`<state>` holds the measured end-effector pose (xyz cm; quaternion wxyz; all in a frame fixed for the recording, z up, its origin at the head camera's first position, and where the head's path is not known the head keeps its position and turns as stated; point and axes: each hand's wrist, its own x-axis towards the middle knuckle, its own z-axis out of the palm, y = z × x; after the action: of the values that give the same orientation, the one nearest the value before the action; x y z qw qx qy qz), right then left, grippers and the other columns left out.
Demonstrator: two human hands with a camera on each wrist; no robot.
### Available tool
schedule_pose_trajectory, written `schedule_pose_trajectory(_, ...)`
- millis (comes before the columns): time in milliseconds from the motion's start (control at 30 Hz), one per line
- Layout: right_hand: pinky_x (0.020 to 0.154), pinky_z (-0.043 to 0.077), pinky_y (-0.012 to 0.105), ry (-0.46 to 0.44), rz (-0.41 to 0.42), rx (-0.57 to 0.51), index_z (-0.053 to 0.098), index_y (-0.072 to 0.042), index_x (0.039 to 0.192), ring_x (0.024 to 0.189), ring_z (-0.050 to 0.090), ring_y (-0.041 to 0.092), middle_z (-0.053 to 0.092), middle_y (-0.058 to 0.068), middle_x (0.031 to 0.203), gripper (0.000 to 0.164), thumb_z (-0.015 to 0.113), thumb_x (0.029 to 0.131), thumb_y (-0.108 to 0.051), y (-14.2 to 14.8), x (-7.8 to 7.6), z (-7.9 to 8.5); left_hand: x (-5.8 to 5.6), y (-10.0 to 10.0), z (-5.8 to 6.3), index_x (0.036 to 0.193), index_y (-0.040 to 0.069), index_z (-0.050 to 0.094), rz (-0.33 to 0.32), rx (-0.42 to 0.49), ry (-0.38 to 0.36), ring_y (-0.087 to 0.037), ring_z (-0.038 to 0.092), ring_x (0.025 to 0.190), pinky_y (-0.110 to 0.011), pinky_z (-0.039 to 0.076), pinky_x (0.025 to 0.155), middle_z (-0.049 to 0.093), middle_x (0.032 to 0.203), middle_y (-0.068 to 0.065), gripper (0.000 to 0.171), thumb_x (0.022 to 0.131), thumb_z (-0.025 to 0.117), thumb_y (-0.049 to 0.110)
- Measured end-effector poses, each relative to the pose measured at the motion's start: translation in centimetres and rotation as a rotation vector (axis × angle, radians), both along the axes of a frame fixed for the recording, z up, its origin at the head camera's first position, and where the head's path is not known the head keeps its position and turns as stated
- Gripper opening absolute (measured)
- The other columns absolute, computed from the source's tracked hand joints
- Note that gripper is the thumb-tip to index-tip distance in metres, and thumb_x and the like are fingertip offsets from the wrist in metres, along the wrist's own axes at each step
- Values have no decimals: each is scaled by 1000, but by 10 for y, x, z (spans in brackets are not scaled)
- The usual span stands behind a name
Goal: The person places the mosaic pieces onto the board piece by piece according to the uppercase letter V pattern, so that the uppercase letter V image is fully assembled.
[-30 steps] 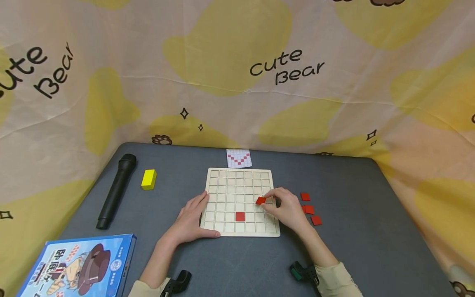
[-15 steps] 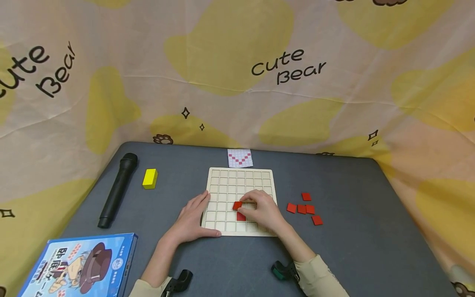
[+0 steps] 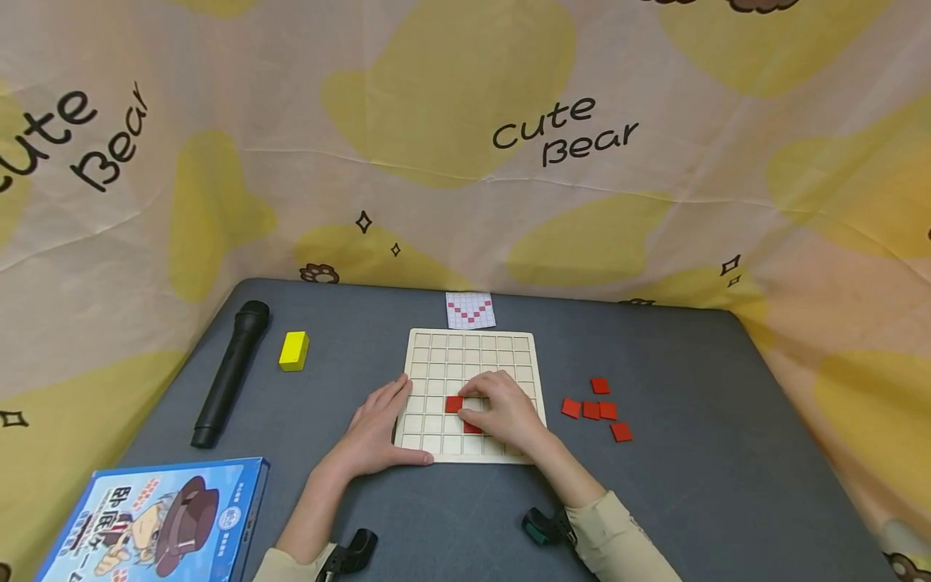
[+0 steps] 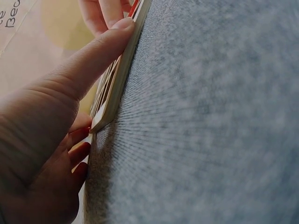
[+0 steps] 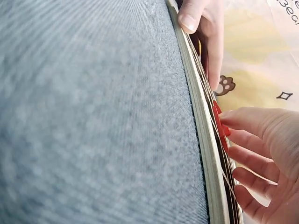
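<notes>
My right hand (image 3: 503,408) pinches a red square tile (image 3: 453,404) between thumb and fingertips, low over the grid board (image 3: 432,353). In the head view that tile appears up and left of another red tile (image 3: 473,428) lying on the board, which the hand partly covers. The right wrist view has the thumb and fingertips at the red piece, close to the board's surface. My left hand (image 3: 376,428) spans the board's near-left corner, its thumb (image 4: 110,42) along the front edge and its fingers stretched along the left side.
Several loose red tiles (image 3: 591,410) lie right of the board. Behind it is a small card (image 3: 470,310) with a red V pattern on a grid. On the left are a yellow block (image 3: 294,351), a black microphone (image 3: 231,373) and a blue box (image 3: 156,521).
My right hand has carried the red tile leftward across the board, from its right side to a spot up-left of the placed tile, and lowered it. My left hand has stayed at the corner.
</notes>
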<state>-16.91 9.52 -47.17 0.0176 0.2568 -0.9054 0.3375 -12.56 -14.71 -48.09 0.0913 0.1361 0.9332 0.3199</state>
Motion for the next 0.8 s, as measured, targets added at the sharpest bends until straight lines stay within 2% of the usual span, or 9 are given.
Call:
schedule_pose_trajectory(233, 87, 47, 35, 30, 23, -5, 74, -14, 100, 101, 55, 18, 68, -1, 107, 21, 79, 81, -21, 2, 1, -1, 0, 1, 0, 154, 3, 23, -7, -4, 9, -36, 18, 144, -60, 23, 109, 18, 161, -12, 120, 66, 82, 61)
schedule_pose_trajectory(333, 89, 47, 37, 43, 20, -40, 74, -12, 101, 103, 56, 20, 68, 0, 109, 20, 77, 83, -19, 7, 1, 1, 0, 1, 0, 154, 3, 23, -9, 0, 16, -36, 18, 144, -60, 23, 109, 18, 161, -12, 120, 67, 82, 59)
schedule_pose_trajectory(567, 88, 48, 43, 58, -79, -100, 75, -12, 98, 104, 58, 22, 70, -1, 106, 14, 77, 84, -14, 38, 2, 10, 1, 1, -1, 154, 3, 25, -6, 4, 34, -35, 20, 143, -60, 24, 108, 20, 161, -12, 119, 66, 84, 58)
schedule_pose_trajectory(800, 81, 47, 41, 73, -182, -52, 75, -13, 99, 99, 58, 23, 69, 1, 107, 17, 79, 83, -14, 89, 7, 8, 0, 0, -3, 154, 3, 25, -5, 11, 40, -36, 20, 143, -60, 23, 109, 19, 161, -12, 119, 66, 84, 57)
